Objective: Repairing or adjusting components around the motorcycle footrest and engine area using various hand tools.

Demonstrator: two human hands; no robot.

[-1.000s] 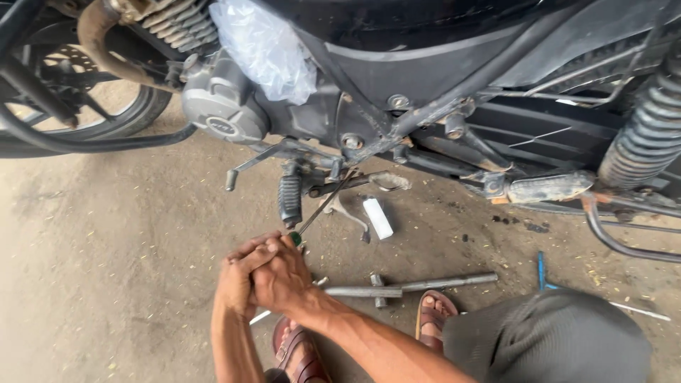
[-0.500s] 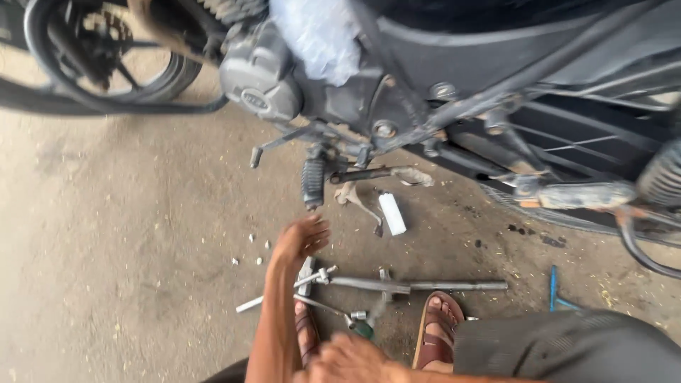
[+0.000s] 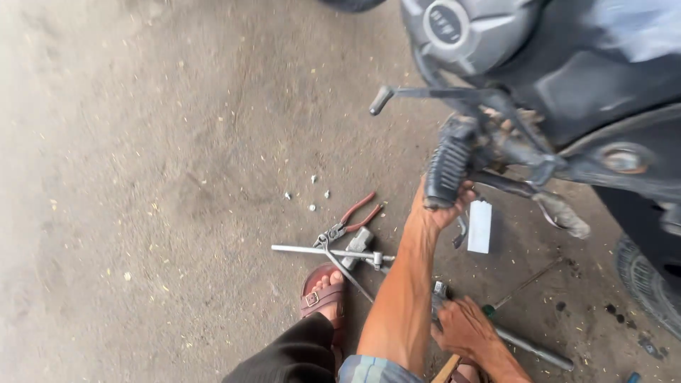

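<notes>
The left hand [image 3: 443, 207] gripped the black footpeg [image 3: 448, 170] under the bike [image 3: 567, 85], fingers curled round it. The right hand [image 3: 464, 328] closed on a tool [image 3: 528, 345] on the ground. It looked like work on the peg; next, lifting the tool would need care.

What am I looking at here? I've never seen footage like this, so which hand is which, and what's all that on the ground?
This is one view from a camera worn on the person's head, looking down at their own bare hands beside a motorcycle. The left hand reaches up and grips the black ribbed rubber footpeg under the engine. The right hand, low in the picture, is closed around a tool with a wooden handle; its working end is hidden. On the concrete floor lie red-handled pliers, a long metal socket wrench, a small white block and a few pale bits. A sandalled foot shows below.
</notes>
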